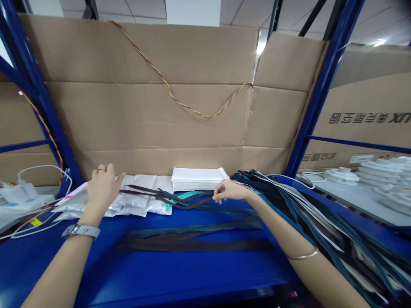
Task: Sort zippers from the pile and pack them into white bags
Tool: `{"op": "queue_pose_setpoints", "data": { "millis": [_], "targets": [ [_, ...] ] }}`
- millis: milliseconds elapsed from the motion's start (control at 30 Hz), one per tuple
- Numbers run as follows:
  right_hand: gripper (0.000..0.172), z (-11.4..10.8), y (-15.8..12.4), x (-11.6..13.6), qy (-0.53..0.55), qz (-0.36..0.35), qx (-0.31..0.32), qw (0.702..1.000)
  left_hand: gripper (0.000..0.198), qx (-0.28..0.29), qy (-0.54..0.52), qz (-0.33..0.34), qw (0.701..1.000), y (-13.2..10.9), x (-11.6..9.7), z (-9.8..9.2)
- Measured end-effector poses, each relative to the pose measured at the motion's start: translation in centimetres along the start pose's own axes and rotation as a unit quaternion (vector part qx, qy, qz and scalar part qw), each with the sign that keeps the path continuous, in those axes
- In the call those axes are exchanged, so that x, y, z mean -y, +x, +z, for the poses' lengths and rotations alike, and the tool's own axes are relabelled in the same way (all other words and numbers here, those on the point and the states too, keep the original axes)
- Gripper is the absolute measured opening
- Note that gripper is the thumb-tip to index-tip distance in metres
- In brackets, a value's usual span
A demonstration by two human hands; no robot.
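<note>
My right hand (229, 191) is closed in a pinch on the end of a brown fabric strip (189, 206), which runs left over the white plastic packets (128, 205). Over the left part of these packets is my left hand (105, 186), thumb apart from the fingers; its fingertips are partly hidden and no strip shows in it. A teal strip (188, 196) lies among the strips between my hands. Closer to me, dark blue-green strips (192, 229) and brown strips (199, 245) lie flat across the blue table (180, 273).
A white paper stack (199, 177) stands by the cardboard back wall (160, 115). At right, a thick bundle of long strips (298, 214) hangs toward me. Blue posts (321, 94) frame both sides. White cables and an adapter (21, 192) lie left; white coils (382, 171) sit on the right-hand shelf.
</note>
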State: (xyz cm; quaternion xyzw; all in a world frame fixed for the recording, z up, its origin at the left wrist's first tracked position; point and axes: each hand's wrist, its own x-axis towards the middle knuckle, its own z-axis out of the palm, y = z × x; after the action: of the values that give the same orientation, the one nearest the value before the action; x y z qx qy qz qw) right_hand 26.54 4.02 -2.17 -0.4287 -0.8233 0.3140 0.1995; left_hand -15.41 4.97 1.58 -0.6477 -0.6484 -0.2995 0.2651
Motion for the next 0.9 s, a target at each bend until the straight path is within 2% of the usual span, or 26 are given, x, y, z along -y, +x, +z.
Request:
{"op": "queue_pose_setpoints", "data": {
  "millis": [67, 100, 167, 200, 267, 333, 367, 467, 667, 900],
  "targets": [
    [0.031, 0.6, 0.0, 0.7, 0.077, -0.004, 0.046, 0.996, 0.040, 0.001, -0.025, 0.052, 0.998, -0.2, -2.5, 0.1],
    [0.032, 0.9, 0.0, 1.0, 0.110, -0.017, 0.058, 0.992, 0.034, 0.023, -0.063, 0.076, 0.995, -0.5, -4.0, 0.3],
    [0.032, 1.5, 0.1, 1.8, 0.165, -0.054, 0.071, 0.982, 0.026, 0.114, -0.180, 0.128, 0.968, -1.6, -7.1, 0.5],
    [0.031, 1.8, 0.1, 2.2, 0.188, -0.073, 0.074, 0.977, 0.027, 0.179, -0.240, 0.158, 0.941, -2.3, -8.7, 0.6],
    [0.028, 2.5, 0.3, 2.9, 0.224, -0.104, 0.074, 0.966, 0.030, 0.300, -0.347, 0.204, 0.865, -4.0, -11.4, 0.6],
    [0.026, 3.3, 0.5, 3.4, 0.245, -0.121, 0.079, 0.959, 0.029, 0.358, -0.418, 0.220, 0.806, -5.5, -13.3, 0.5],
    [0.026, 3.7, 0.6, 3.5, 0.251, -0.124, 0.088, 0.956, 0.028, 0.368, -0.438, 0.220, 0.790, -6.1, -14.0, 0.4],
    [0.023, 4.6, 0.7, 3.9, 0.255, -0.130, 0.111, 0.952, 0.026, 0.372, -0.462, 0.202, 0.779, -7.1, -14.8, 0.5],
    [0.021, 4.9, 0.6, 4.3, 0.261, -0.129, 0.093, 0.952, 0.027, 0.407, -0.481, 0.189, 0.753, -7.1, -14.8, 0.8],
    [0.023, 5.8, 1.1, 3.8, 0.232, -0.124, 0.057, 0.963, 0.024, 0.357, -0.441, 0.220, 0.794, -7.0, -14.7, 0.8]
  ]
}}
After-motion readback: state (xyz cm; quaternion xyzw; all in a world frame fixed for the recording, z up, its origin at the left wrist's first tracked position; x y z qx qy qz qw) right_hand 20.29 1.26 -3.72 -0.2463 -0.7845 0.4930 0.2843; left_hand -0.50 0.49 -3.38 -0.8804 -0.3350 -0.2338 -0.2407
